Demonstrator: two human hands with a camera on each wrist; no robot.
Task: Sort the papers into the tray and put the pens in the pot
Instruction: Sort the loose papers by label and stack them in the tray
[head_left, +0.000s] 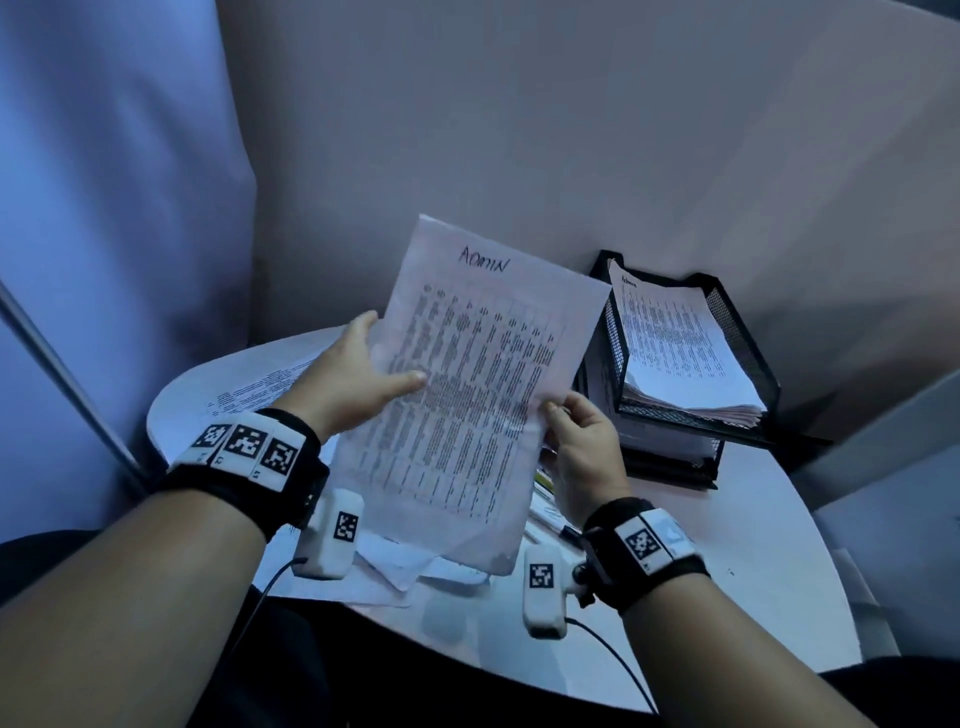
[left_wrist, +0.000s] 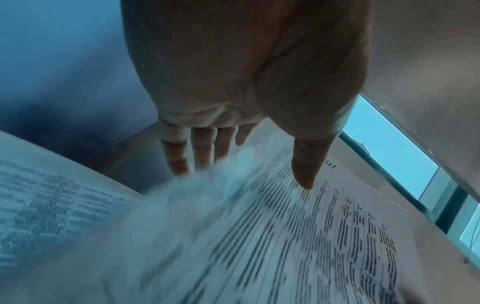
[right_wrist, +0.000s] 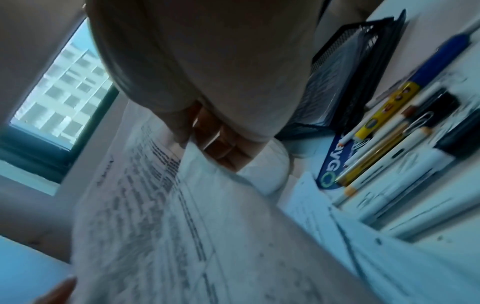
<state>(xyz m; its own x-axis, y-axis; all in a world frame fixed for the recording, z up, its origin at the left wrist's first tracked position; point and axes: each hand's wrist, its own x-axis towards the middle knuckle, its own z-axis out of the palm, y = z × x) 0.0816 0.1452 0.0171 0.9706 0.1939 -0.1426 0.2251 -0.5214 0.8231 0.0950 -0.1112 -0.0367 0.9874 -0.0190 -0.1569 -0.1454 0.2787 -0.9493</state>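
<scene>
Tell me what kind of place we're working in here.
Most likely an office desk corner: a black wire-mesh stacked paper tray holding printed sheets, a white printed sheet headed ADMIN, and a clutter of pens and paper clips on the round white table.

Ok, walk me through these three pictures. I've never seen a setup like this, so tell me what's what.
No machine here: a person does the work, wearing marker bands and small cameras at the wrists. The large picture comes from a head camera looking down; the other two look along each hand from its wrist. The left hand and right hand together hold up a printed sheet with ADMIN handwritten on top, each pinching an edge. On the white table stands a black mesh tray, its top level holding a stack of papers. More loose papers lie below the hands, and the right wrist view shows pens lying near the tray.
</scene>
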